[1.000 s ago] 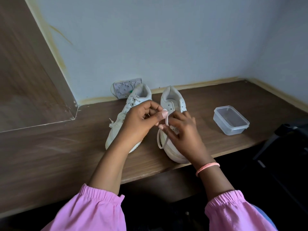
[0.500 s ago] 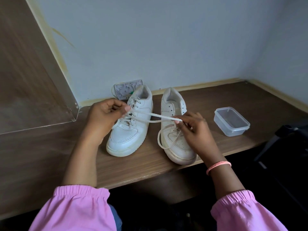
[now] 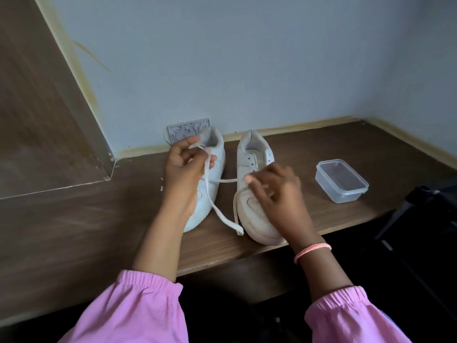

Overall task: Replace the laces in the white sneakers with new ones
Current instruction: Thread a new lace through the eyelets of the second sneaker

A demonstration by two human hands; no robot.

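Lace (image 3: pixel 217 211): flat, limp, light; pinched high by left hand (image 3: pixel 184 174). Right hand (image 3: pixel 274 186) blurred on right sneaker (image 3: pixel 257 209), grasp unclear. Best gripped near tip.

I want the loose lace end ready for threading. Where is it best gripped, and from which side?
Pinch the lace near its free tip, which lies flat on the table in the gap between the two sneakers. Come from above: the right sneaker closes off one side, and the flat lace suits a thumb-and-finger pinch.
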